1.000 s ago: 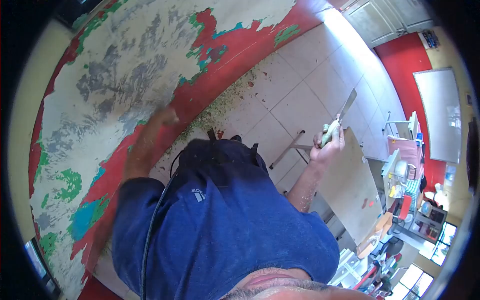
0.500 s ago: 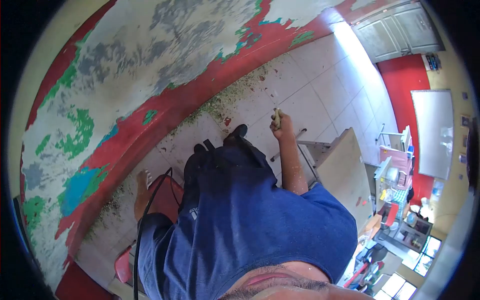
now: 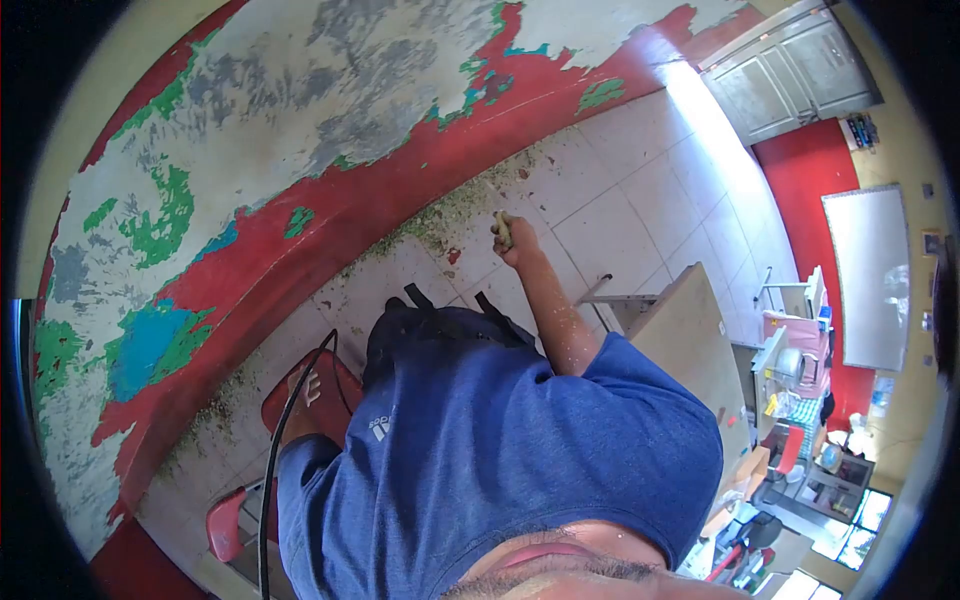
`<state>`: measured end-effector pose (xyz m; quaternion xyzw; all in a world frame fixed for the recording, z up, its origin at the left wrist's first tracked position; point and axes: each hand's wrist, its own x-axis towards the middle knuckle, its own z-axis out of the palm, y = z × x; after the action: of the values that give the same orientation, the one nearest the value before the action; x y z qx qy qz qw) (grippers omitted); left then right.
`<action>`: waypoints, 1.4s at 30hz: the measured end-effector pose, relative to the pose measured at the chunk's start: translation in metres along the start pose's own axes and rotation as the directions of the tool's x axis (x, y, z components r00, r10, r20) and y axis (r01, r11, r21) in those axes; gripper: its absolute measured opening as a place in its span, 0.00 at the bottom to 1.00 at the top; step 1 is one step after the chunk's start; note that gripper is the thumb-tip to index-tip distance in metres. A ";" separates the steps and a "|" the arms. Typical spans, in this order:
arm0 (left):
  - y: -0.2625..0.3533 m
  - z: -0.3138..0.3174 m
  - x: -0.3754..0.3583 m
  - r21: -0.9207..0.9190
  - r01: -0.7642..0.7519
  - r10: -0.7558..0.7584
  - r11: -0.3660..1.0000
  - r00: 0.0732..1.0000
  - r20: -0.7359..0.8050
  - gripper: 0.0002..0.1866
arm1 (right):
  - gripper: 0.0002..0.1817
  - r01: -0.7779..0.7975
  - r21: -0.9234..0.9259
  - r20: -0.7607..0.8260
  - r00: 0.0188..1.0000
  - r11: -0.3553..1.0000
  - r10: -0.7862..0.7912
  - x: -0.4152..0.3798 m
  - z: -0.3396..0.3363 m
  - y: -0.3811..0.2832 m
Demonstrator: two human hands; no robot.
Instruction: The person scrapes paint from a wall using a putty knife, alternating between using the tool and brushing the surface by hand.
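Note:
My right hand [image 3: 512, 240] reaches down toward the foot of the wall, shut around the pale handle of a scraper [image 3: 503, 228]; its blade is hidden. The hand hovers over paint flakes [image 3: 440, 215] scattered on the floor tiles. My left arm [image 3: 292, 428] hangs low beside a red chair [image 3: 312, 385], and the hand itself is mostly hidden behind the chair and a black cable [image 3: 290, 400], so its fingers cannot be read. My blue shirt [image 3: 490, 450] fills the lower middle of the view.
The wall [image 3: 300, 110] has peeling white, grey, green and blue paint over a red base band. A wooden table [image 3: 690, 340] with a metal frame [image 3: 610, 298] stands to the right. Grey cabinets [image 3: 790, 70], a whiteboard [image 3: 875, 270] and cluttered shelves [image 3: 800, 390] are farther right.
My right hand came down from beside the table, scraper raised, to the floor at the wall's foot. My left hand left the wall and dropped to the red chair.

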<state>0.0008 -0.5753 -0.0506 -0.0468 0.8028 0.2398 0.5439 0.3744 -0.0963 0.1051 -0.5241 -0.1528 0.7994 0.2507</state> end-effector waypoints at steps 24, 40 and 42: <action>0.087 0.149 -0.130 0.399 -0.020 0.061 0.917 0.994 -0.090 0.25 | 0.08 -0.082 0.672 -0.080 0.980 0.736 0.182 -0.011 -0.410 0.076; 0.082 0.179 -0.171 0.415 0.009 0.051 0.910 0.990 -0.133 0.25 | 0.06 -0.070 0.566 -0.102 0.983 0.822 0.153 0.013 -0.438 0.021; 0.085 0.183 -0.181 0.411 0.017 0.043 0.911 0.990 -0.136 0.25 | 0.06 -0.085 0.564 -0.092 0.982 0.821 0.165 0.013 -0.438 0.027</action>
<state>0.2010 -0.4546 0.0858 0.0572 0.8722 0.0653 0.4814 0.7639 -0.1190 -0.0954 -0.4903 0.1390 0.7862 0.3495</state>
